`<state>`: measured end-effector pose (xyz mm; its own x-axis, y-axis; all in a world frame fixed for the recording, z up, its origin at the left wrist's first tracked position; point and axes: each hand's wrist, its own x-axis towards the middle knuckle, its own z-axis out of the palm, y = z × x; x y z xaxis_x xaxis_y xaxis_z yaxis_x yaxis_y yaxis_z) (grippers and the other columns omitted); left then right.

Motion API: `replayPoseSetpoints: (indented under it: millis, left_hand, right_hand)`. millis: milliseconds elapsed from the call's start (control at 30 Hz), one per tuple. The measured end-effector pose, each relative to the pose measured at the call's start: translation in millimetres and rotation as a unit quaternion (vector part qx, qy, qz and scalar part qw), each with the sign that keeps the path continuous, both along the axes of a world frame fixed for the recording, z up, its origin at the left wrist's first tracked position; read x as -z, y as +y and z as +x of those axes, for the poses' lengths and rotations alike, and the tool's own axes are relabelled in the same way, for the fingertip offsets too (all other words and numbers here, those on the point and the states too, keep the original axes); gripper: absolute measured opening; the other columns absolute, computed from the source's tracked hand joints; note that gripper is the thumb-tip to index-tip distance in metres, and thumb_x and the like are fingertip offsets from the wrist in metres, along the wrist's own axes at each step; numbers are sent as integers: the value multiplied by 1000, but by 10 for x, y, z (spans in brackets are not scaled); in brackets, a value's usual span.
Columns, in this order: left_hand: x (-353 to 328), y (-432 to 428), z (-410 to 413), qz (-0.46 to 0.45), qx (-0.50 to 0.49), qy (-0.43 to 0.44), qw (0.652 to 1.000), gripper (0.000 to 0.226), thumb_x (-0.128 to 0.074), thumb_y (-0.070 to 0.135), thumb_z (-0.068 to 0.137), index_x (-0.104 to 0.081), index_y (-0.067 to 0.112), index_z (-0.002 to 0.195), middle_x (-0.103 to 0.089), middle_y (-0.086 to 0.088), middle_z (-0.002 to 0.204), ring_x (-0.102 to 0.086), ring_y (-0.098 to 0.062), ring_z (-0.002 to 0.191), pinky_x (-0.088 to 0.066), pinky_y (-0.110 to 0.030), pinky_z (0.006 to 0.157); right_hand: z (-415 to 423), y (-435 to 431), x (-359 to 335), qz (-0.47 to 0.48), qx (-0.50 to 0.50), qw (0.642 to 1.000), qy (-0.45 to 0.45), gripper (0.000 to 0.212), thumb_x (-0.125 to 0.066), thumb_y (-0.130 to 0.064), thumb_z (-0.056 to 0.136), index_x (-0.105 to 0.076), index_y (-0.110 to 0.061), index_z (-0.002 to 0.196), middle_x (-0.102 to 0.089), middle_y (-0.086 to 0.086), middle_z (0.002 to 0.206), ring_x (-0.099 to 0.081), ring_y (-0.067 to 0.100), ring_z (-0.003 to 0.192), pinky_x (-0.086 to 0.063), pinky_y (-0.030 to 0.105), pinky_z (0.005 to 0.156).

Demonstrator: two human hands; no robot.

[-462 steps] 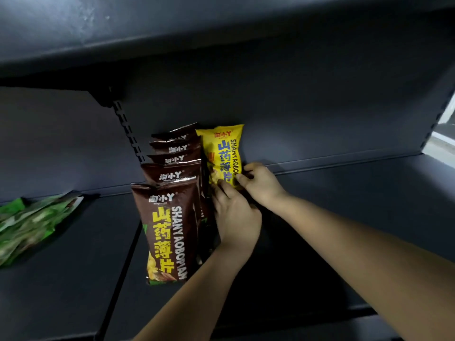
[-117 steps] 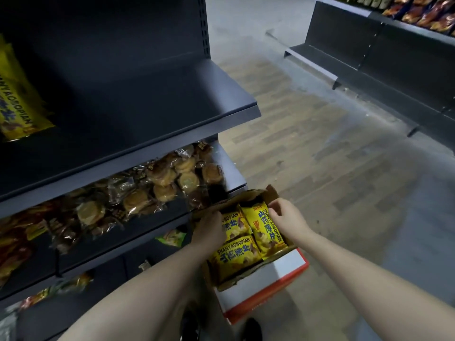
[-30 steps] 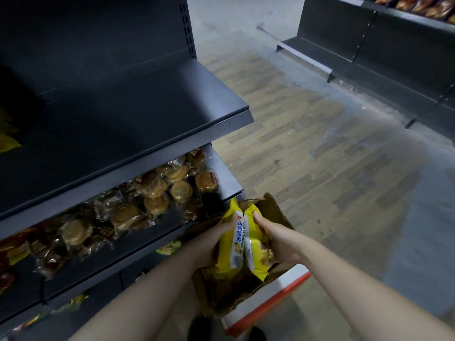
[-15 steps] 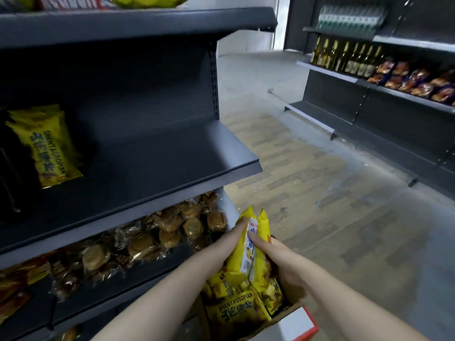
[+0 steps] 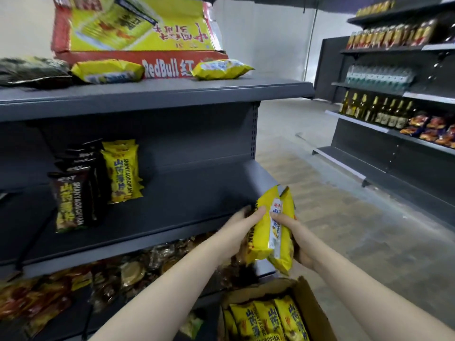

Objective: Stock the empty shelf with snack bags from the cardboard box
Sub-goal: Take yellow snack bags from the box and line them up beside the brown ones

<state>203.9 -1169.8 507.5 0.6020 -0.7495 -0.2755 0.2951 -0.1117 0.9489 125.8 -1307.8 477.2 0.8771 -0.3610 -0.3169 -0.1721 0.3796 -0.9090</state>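
Your left hand (image 5: 240, 223) and right hand (image 5: 300, 243): forearms extended, level with the shelf (image 5: 187, 207) edge, fingers curled, clasping upright yellow snack bags (image 5: 264, 232) between them.

bare forearms reaching forward, left hand (image 5: 242, 221) and right hand (image 5: 296, 238) gripping snack bags (image 5: 262, 233) between them

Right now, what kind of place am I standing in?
Probably a small grocery store aisle: dark metal shelving holds rows of snack bags, bottles line the opposite shelves, and a cardboard box of yellow bags stands open.
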Motion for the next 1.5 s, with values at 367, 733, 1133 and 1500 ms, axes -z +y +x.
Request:
replayPoseSetpoints:
  millis: [367,733,1133,1500]
  left_hand:
    - [-251,1154,923,94,142,-9,985,74,-75,40,75,-38,31,139,-64,0,125,-62,-25,114,-49,-55,94]
    - [-38,2095,1515,78,-63,-19,995,71,-69,61,62,-55,28,124,-70,-4,112,-67,-20,99,-51,-30,76]
    - [110,2079,2127,149,-318,-259,900,55,-71,43,77,-33,20,109,-54,8,99,-57,-15,95,-47,-30,82]
    - [478,1827,2460,280,-453,-357,768,86,-70,35,80,-20,3,143,-43,-16,131,-40,-31,123,-37,-40,103]
  right_hand:
    - [1089,797,-449,-50,-68,995,52,83,-62,-70,75,-48,-17,139,-61,13,132,-60,32,118,-45,51,104]
    - [1902,1693,-446,13,-201,979,28,48,-42,-49,97,-61,-16,126,-69,13,119,-65,29,111,-54,42,87]
    - [2662,2075,-125,-34,33,999,12,32,-65,-47,85,-60,-16,89,-71,11,87,-70,28,80,-57,40,73]
    - [3061,1996,-116,-82,64,995,-11,50,-64,-47,86,-59,-9,118,-69,12,103,-69,29,89,-57,40,77]
